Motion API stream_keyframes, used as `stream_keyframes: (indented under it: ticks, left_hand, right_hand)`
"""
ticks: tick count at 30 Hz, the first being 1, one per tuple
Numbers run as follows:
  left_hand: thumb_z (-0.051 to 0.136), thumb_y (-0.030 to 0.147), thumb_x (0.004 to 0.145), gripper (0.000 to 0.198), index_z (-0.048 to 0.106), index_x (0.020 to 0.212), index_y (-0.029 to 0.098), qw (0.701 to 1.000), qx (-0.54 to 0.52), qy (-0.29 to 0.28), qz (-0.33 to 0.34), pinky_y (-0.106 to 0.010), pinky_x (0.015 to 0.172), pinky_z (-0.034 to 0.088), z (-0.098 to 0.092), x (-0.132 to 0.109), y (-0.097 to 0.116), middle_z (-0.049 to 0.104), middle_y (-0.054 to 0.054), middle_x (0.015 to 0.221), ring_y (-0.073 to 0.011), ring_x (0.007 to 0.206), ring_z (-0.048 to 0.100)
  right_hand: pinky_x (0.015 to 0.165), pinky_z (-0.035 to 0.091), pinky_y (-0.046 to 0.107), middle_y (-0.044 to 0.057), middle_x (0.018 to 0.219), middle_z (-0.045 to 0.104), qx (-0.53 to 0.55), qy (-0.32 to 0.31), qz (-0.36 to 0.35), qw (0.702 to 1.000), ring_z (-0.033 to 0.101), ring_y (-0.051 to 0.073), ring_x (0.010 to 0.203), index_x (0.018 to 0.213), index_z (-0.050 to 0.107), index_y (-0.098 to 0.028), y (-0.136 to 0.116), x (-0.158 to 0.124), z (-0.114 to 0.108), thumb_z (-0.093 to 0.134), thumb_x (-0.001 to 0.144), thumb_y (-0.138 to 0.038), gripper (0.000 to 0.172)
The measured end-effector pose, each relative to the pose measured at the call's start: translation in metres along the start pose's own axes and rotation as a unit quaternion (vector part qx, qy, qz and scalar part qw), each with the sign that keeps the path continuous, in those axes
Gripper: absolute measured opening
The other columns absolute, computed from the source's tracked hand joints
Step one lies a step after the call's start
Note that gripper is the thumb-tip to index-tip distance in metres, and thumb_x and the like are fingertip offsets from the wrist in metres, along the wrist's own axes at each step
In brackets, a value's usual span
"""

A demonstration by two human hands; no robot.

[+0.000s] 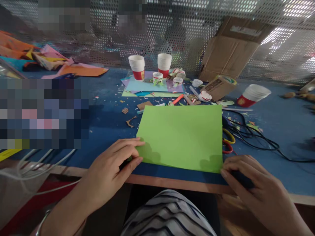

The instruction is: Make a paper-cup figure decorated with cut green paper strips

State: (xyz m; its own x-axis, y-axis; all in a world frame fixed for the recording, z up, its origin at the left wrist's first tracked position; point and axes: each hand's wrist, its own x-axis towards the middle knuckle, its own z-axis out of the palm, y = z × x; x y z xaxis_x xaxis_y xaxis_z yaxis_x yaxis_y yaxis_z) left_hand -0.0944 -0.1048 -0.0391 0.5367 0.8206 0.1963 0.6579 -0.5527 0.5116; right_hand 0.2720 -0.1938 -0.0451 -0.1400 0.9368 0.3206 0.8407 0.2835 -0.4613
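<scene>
A bright green sheet of paper [182,134] lies in front of me near the table's front edge. At its lower left corner is my left hand [118,160], its index fingertip over the edge and its thumb close by the corner. My right hand [251,183] pinches the lower right corner between thumb and fingers. Beside the sheet's right edge, partly hidden, are yellow and red scissor handles [228,146]. A red glue stick or marker [177,99] lies just beyond the sheet among paper scraps.
Stacks of paper cups [138,70] stand at the back near coloured sheets [145,86] and small cut cup pieces. A cardboard box [226,49] leans against the perforated metal screen. Black cables [261,137] lie right; orange and pink paper [83,69] lies far left.
</scene>
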Motion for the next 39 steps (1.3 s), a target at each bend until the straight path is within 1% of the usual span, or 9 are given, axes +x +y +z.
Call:
stream_keyframes:
  ticks: [4, 15, 25, 27, 28, 31, 33, 36, 39]
  left_hand:
    - [0.055, 0.034, 0.104, 0.011, 0.063, 0.104, 0.027, 1.000, -0.015, -0.018, 0.012, -0.031, 0.111, 0.043, -0.004, 0.001, 0.003, 0.062, -0.002, 0.136, -0.0185, 0.136, 0.054]
    - [0.051, 0.027, 0.105, 0.018, 0.055, 0.088, 0.021, 0.999, 0.041, 0.024, 0.009, -0.035, 0.097, 0.047, 0.005, 0.008, 0.012, 0.061, -0.007, 0.119, -0.0214, 0.117, 0.060]
    - [0.050, 0.025, 0.104, 0.018, 0.054, 0.087, 0.021, 0.999, 0.041, 0.009, 0.009, -0.037, 0.097, 0.049, 0.005, 0.007, 0.010, 0.059, -0.008, 0.120, -0.0236, 0.119, 0.058]
    - [0.049, 0.022, 0.103, 0.012, 0.059, 0.097, 0.022, 0.999, 0.048, 0.007, 0.020, -0.040, 0.099, 0.049, 0.006, 0.007, 0.009, 0.059, -0.008, 0.124, -0.0253, 0.123, 0.056]
    - [0.048, 0.018, 0.103, 0.016, 0.062, 0.107, 0.024, 0.998, 0.058, 0.003, 0.030, -0.042, 0.101, 0.049, 0.007, 0.008, 0.008, 0.058, -0.008, 0.128, -0.0265, 0.125, 0.055]
    - [0.041, 0.002, 0.097, 0.063, 0.056, 0.140, 0.045, 0.991, 0.110, -0.022, 0.077, -0.048, 0.103, 0.048, 0.008, 0.009, 0.008, 0.046, -0.006, 0.150, -0.0292, 0.132, 0.051]
    - [0.037, -0.005, 0.093, 0.083, 0.048, 0.146, 0.058, 0.982, 0.140, -0.043, 0.119, -0.051, 0.105, 0.047, 0.008, 0.011, 0.008, 0.036, -0.002, 0.160, -0.0304, 0.137, 0.047]
    - [0.042, -0.001, 0.097, 0.080, 0.044, 0.148, 0.061, 0.968, 0.159, -0.072, 0.178, -0.053, 0.109, 0.043, 0.006, 0.016, 0.008, 0.027, -0.002, 0.167, -0.0317, 0.144, 0.039]
    - [0.048, 0.010, 0.102, 0.068, 0.044, 0.149, 0.059, 0.957, 0.180, -0.089, 0.208, -0.055, 0.112, 0.039, 0.004, 0.022, 0.010, 0.028, -0.005, 0.167, -0.0312, 0.148, 0.036]
  right_hand:
    - [0.077, 0.051, 0.035, 0.002, 0.094, 0.066, -0.001, -0.002, -0.011, 1.000, 0.063, 0.021, 0.090, 0.094, 0.064, -0.027, -0.002, -0.001, 0.000, 0.062, 0.098, -0.030, 0.005]
    - [0.076, 0.050, 0.032, 0.002, 0.093, 0.064, 0.001, -0.019, -0.011, 1.000, 0.060, 0.020, 0.090, 0.090, 0.061, -0.026, -0.001, 0.001, 0.001, 0.060, 0.100, -0.027, 0.010]
    - [0.075, 0.048, 0.033, 0.003, 0.090, 0.061, -0.016, -0.009, -0.010, 1.000, 0.057, 0.020, 0.088, 0.086, 0.057, -0.025, 0.001, 0.002, 0.006, 0.058, 0.099, -0.025, 0.014]
    - [0.074, 0.047, 0.033, 0.002, 0.089, 0.061, -0.018, -0.010, -0.010, 1.000, 0.057, 0.020, 0.087, 0.084, 0.056, -0.025, 0.001, 0.002, 0.007, 0.058, 0.099, -0.025, 0.016]
    - [0.074, 0.047, 0.033, 0.002, 0.089, 0.060, -0.018, -0.010, -0.010, 1.000, 0.057, 0.020, 0.087, 0.084, 0.055, -0.025, 0.001, 0.002, 0.007, 0.058, 0.099, -0.025, 0.016]
    - [0.075, 0.047, 0.034, 0.002, 0.090, 0.060, -0.018, -0.008, -0.007, 1.000, 0.057, 0.021, 0.088, 0.086, 0.054, -0.025, 0.001, 0.002, 0.007, 0.058, 0.099, -0.025, 0.014]
    - [0.076, 0.047, 0.035, 0.002, 0.090, 0.060, -0.020, -0.005, -0.006, 1.000, 0.056, 0.021, 0.088, 0.088, 0.054, -0.025, 0.000, 0.001, 0.007, 0.059, 0.099, -0.025, 0.012]
    - [0.078, 0.046, 0.037, 0.002, 0.090, 0.059, -0.023, -0.001, -0.009, 1.000, 0.056, 0.021, 0.088, 0.090, 0.054, -0.025, 0.000, 0.001, 0.008, 0.059, 0.099, -0.026, 0.011]
    - [0.078, 0.046, 0.038, 0.002, 0.090, 0.059, -0.029, 0.006, -0.013, 0.999, 0.057, 0.021, 0.088, 0.091, 0.054, -0.025, 0.002, -0.001, 0.009, 0.059, 0.099, -0.025, 0.009]
